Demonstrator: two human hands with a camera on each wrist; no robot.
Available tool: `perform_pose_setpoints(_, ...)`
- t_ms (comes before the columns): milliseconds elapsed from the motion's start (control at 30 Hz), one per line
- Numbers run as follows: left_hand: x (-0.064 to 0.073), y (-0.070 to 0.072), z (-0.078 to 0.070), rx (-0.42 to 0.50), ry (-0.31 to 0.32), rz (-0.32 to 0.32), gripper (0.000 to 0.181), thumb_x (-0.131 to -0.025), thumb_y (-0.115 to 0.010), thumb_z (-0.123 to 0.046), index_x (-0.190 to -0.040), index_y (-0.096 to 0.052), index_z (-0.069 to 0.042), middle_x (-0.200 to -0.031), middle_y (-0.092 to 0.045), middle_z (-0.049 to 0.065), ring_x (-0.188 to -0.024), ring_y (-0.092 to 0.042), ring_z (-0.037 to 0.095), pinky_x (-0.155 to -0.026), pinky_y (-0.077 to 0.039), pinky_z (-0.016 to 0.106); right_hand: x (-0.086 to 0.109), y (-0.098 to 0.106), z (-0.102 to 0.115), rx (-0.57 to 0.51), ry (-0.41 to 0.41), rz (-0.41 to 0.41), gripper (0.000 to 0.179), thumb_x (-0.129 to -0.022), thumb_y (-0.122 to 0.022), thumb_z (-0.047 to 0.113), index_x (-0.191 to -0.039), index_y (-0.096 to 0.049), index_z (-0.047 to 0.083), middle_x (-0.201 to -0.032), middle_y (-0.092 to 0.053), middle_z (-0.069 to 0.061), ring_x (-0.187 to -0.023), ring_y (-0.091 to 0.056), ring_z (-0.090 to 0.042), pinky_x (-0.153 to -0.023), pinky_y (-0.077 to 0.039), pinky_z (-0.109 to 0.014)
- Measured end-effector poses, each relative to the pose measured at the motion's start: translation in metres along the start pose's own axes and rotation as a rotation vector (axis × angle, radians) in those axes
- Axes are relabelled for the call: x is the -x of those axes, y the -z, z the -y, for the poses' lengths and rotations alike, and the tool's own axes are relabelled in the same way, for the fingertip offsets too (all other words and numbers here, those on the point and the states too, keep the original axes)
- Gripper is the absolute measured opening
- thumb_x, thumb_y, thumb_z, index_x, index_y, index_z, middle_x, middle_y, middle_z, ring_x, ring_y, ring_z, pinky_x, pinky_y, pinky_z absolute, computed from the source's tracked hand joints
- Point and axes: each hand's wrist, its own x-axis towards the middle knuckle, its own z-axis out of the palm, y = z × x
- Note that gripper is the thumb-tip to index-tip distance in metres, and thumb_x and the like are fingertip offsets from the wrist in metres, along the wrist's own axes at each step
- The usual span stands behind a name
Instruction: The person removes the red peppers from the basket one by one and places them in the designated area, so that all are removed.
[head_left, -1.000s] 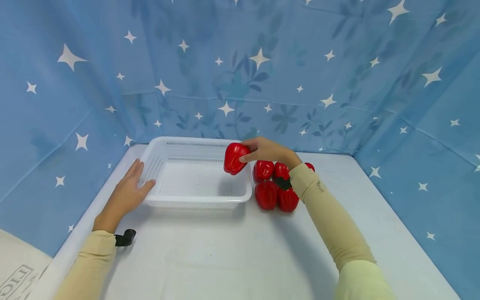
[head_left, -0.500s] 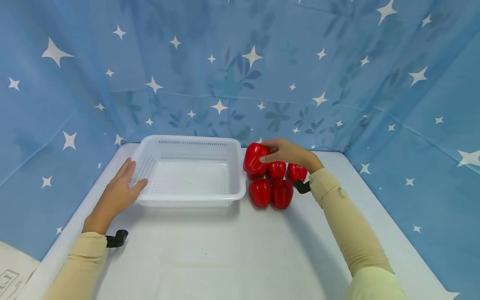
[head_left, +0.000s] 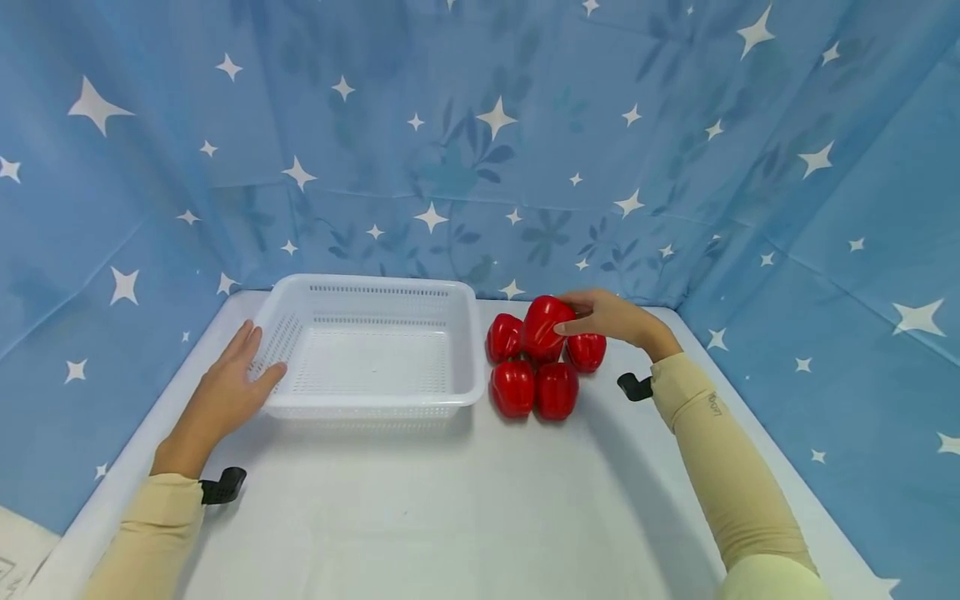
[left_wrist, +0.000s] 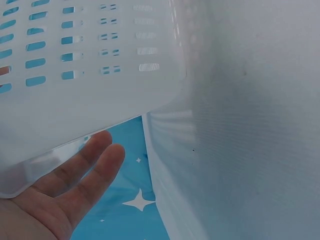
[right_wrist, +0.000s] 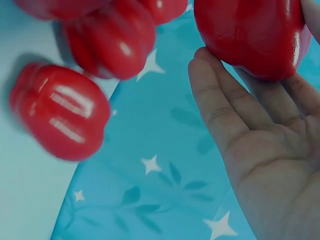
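Observation:
My right hand (head_left: 611, 318) holds a glossy red bell pepper (head_left: 546, 323) between thumb and fingers, over the back of a group of red bell peppers. The right wrist view shows the held pepper (right_wrist: 252, 37) clear of a pepper lying on its side (right_wrist: 65, 112). Two peppers stand in the front row, among them the left one (head_left: 513, 388); another (head_left: 587, 352) lies under my fingers' right side. My left hand (head_left: 217, 396) is at the left side of a white plastic basket (head_left: 375, 404), fingers extended along its rim, seen from below in the left wrist view (left_wrist: 75, 190).
The basket stands on a white table (head_left: 360, 517), left of the peppers, with its bare slotted floor showing. A blue curtain (head_left: 450, 150) with white stars hangs behind and along both sides of the table.
My right hand has carried the pepper rightward from above the basket's right end to over the pepper group. The left hand stays at the basket's left side; the head view has shifted slightly.

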Motion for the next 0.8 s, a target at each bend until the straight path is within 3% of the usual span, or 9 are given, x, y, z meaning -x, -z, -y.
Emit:
perform_pose_setpoints(133,-0.001,0.000,-0.001,-0.007,-0.017,-0.011,0.086,-0.113,-0.048,-0.044,-0.166,-0.007,0.010,-0.177,0.005,0.025,-0.154,-0.011,0.062,-0.112,-0.022,0.084,0.012,0.005,-0.014,-0.026,-0.014,-0.011,0.075,-0.096,-0.079,0.026,-0.160,-0.046,0.001,-0.146,-0.062,-0.020,-0.136,-0.055,-0.042,-0.111,-0.048,-0.065)
perform_pose_setpoints(533,-0.002,-0.001,0.000,-0.008,-0.015,-0.010,0.085,-0.113,-0.047,-0.043,-0.166,-0.006,0.010,-0.177,0.006,0.025,-0.155,-0.009,0.061,-0.114,-0.020,0.084,0.051,0.019,-0.056,0.011,-0.090,-0.070,0.075,-0.097,-0.079,0.026,-0.157,-0.047,-0.005,-0.139,-0.066,-0.021,-0.126,-0.062,-0.039,-0.101,-0.058,-0.054)
perform_pose_setpoints(800,0.000,-0.001,0.002,-0.004,-0.001,-0.002,0.086,-0.113,-0.046,-0.044,-0.166,-0.004,0.008,-0.177,0.008,0.024,-0.155,-0.006,0.061,-0.113,-0.019,0.085,0.065,0.018,-0.083,-0.038,-0.143,-0.024,0.074,-0.098,-0.077,0.026,-0.155,-0.046,-0.009,-0.138,-0.067,-0.020,-0.125,-0.063,-0.037,-0.103,-0.057,-0.055)
